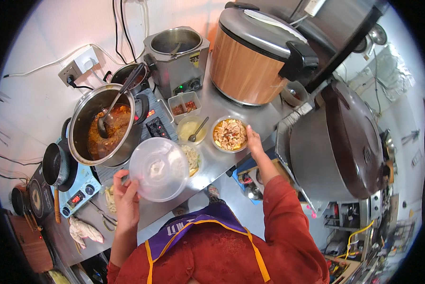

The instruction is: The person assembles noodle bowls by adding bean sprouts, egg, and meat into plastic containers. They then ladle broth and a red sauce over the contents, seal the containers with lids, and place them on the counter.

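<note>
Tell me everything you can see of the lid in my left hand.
The lid is round, translucent and whitish, apparently plastic, with a distinct rim. Your left hand pinches its left edge, broad face toward the camera. It is held over the counter, partly hiding a bowl; whether they touch is unclear.

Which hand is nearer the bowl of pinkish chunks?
Right: the right hand is at the right rim of the bowl; the left hand is farther left, holding a translucent lid.

One translucent lid [159, 169], one bowl of chopped meat [229, 150], one stew-filled pot [132, 147], one wood-patterned rice cooker [245, 66], one steel warmer [177, 73] and one pale cloth [85, 232] line one tabletop [268, 113].
</note>
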### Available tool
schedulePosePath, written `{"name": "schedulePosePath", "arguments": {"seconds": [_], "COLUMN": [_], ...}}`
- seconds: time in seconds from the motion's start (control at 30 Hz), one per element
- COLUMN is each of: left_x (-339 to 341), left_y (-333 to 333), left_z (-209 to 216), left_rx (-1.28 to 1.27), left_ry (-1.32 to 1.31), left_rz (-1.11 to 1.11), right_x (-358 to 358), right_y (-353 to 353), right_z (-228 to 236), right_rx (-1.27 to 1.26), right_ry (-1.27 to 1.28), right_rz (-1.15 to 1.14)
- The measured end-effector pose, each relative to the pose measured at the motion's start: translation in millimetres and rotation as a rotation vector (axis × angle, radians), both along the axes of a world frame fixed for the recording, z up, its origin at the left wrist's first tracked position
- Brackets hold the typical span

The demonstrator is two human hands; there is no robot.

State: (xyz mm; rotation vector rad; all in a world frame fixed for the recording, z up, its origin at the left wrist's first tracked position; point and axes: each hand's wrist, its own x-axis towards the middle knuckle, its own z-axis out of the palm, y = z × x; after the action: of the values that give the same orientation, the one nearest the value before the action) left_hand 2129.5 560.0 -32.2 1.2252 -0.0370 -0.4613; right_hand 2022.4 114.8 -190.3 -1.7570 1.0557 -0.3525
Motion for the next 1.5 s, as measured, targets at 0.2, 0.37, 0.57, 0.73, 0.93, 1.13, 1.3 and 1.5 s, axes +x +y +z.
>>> {"name": "schedulePosePath", "arguments": {"seconds": [0.2, 0.37, 0.57, 0.73, 0.93, 1.13, 1.3, 1.5], "left_x": [-1, -3, 17, 29, 20, 27, 29, 29], "left_y": [-115, -223, -297, -309, -299, -301, -300, -306], "left_z": [-33, -72, -108, -120, -123, -140, -138, -109], "left_rx": [-0.097, 0.005, 0.257, 0.742, 0.699, 0.906, 0.859, 0.719], "left_ry": [0.329, 0.39, 0.096, -0.306, -0.366, -0.838, -0.62, -0.287], "left_rz": [-0.076, -0.15, -0.218, -0.317, -0.355, -0.206, -0.267, -0.277], "right_x": [29, 18, 23, 28, 9, 18, 26, 22], "right_y": [-63, -67, -62, -71, -65, -61, -52, -51], "right_z": [13, 78, 88, 71, 55, 36, 40, 30], "right_rx": [0.235, -0.149, 0.161, 0.054, 0.043, 0.093, 0.312, 0.154], "right_ry": [-0.083, -0.124, -0.047, 0.09, 0.118, -0.002, -0.001, -0.019], "right_rz": [0.103, 0.312, 0.358, 0.392, 0.406, 0.303, 0.185, 0.208]}}
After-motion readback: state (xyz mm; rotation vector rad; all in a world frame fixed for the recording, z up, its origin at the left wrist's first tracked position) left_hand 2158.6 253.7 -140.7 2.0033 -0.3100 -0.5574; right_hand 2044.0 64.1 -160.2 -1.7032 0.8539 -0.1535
